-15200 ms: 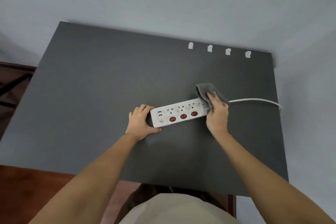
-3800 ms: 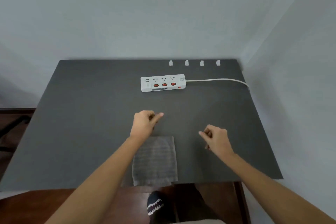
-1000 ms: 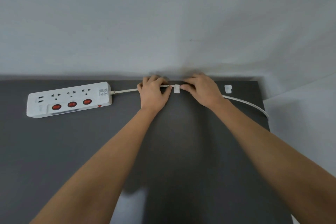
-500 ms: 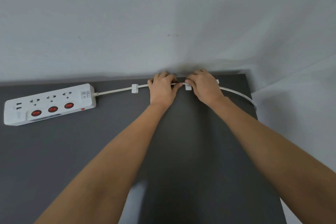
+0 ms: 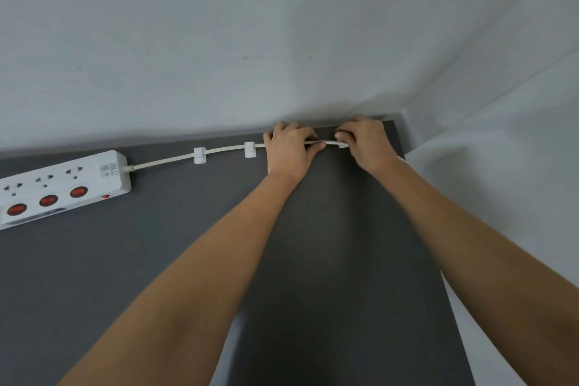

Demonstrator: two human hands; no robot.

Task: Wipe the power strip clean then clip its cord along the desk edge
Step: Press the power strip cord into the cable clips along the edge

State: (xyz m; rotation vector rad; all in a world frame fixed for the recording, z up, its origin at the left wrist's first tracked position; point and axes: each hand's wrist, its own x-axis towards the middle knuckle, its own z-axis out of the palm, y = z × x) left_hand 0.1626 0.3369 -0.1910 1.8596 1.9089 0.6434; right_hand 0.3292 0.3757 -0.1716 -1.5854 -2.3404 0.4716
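Observation:
The white power strip (image 5: 62,185) with red switches lies at the left on the dark grey desk (image 5: 175,247). Its white cord (image 5: 163,161) runs right along the desk's far edge through two white clips (image 5: 200,155) (image 5: 249,149). My left hand (image 5: 289,150) pinches the cord just right of the second clip. My right hand (image 5: 365,142) grips the cord further right and presses at a clip (image 5: 343,145) that shows only partly under its fingers. The cord beyond my right hand is hidden by the wrist.
A pale wall (image 5: 282,41) rises directly behind the desk's far edge. A side wall (image 5: 501,166) closes in at the right, next to the desk's right edge. The cloth is out of view.
Both hands have moved right along the cord towards the desk's corner. A second clip now shows the cord seated in it, left of my left hand.

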